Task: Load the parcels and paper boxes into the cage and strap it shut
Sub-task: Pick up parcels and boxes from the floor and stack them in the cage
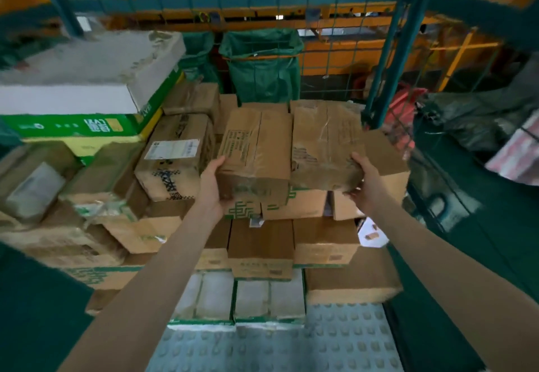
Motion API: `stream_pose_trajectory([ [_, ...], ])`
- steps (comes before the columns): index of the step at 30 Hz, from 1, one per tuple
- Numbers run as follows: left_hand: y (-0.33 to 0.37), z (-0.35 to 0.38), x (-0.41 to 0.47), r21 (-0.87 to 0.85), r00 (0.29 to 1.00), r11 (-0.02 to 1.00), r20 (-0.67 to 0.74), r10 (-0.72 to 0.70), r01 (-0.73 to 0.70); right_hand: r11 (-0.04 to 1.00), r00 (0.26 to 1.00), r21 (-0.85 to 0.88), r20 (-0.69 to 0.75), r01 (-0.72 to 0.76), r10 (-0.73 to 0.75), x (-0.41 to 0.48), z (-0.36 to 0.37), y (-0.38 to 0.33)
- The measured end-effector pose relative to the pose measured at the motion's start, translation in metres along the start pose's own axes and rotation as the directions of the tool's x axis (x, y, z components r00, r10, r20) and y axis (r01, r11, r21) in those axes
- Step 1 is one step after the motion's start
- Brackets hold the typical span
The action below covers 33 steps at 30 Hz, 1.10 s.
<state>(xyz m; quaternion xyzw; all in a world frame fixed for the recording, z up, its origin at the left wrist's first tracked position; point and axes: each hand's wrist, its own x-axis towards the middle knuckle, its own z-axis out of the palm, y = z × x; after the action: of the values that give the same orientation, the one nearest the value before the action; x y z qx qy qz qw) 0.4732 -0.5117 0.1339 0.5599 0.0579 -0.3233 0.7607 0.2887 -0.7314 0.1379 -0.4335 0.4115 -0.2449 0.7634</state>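
Observation:
Two brown taped cardboard boxes lie side by side on top of the stack inside the blue mesh cage (388, 59). My left hand (213, 184) grips the near left corner of the left box (256, 149). My right hand (366, 182) holds the near right corner of the right box (323, 149). Both arms reach forward from the bottom of the view. Below them sit green-printed paper boxes (294, 205) and further brown cartons (261, 246). A labelled parcel (175, 161) rests just left of my left hand.
A large white and green box (87, 85) tops the left side of the stack. Green sacks (262, 68) hang behind the cage's far mesh. The studded grey cage floor (277, 342) shows at the front. A dark bag (481, 120) lies outside on the right.

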Motion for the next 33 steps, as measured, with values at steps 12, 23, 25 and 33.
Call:
stream_pose_trajectory([
  [12, 0.024, 0.053, 0.11, 0.009, 0.985, 1.0, -0.173, -0.021, 0.023, 0.995, 0.985, -0.038, 0.139, -0.095, 0.1, 0.142, 0.055, -0.048],
  [23, 0.063, 0.092, 0.258, 0.163, 0.973, 0.986, -0.231, -0.001, 0.039, 0.984, 0.986, -0.166, -0.146, 0.06, -0.085, 0.269, 0.095, -0.06],
  [25, 0.068, 0.091, 0.288, 0.202, 0.964, 0.977, -0.265, -0.009, 0.064, 0.974, 0.984, -0.21, -0.135, 0.089, -0.119, 0.285, 0.101, -0.063],
  [33, 0.084, 0.084, 0.325, 0.608, 0.987, 0.785, -0.158, -0.03, 0.121, 0.953, 0.986, -0.303, -0.149, 0.029, -0.078, 0.352, 0.128, -0.044],
])
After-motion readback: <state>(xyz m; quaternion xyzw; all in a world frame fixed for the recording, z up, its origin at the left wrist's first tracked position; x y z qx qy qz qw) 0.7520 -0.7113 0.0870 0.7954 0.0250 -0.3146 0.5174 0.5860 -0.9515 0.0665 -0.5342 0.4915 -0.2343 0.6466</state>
